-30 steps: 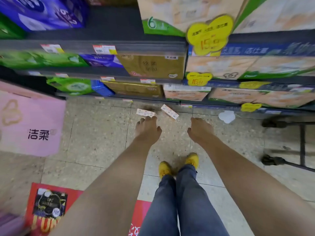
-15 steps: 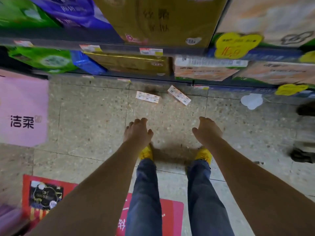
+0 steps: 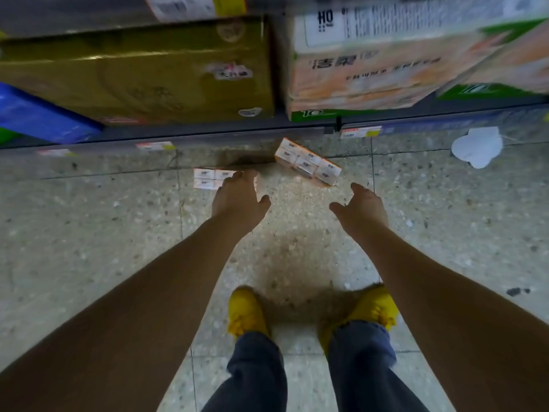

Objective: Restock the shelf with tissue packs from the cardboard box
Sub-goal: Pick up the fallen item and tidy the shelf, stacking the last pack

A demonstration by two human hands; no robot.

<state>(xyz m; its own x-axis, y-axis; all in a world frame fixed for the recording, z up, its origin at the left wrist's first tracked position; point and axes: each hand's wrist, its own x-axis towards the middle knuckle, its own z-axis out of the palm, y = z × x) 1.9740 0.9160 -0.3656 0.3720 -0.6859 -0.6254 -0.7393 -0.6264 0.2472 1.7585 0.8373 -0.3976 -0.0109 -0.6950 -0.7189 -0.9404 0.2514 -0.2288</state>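
Two small white-and-orange tissue packs lie on the speckled floor just in front of the bottom shelf edge (image 3: 208, 138). The left tissue pack (image 3: 208, 179) lies flat; the fingertips of my left hand (image 3: 239, 197) overlap its right end, fingers spread, nothing held. The right tissue pack (image 3: 309, 162) lies at an angle. My right hand (image 3: 361, 208) hovers open just below and to the right of it, apart from it. The cardboard box is out of view.
On the bottom shelf stand a gold-brown pack (image 3: 142, 72), a peach-and-green tissue bundle (image 3: 371, 72) and a blue pack (image 3: 38, 117). A white paper tag (image 3: 476, 147) lies on the floor at right. My yellow shoes (image 3: 245, 313) stand below the hands.
The view has dropped and closed in on the floor. Both hands have reached forward toward the two packs; the pink bag and red mat have left the frame.
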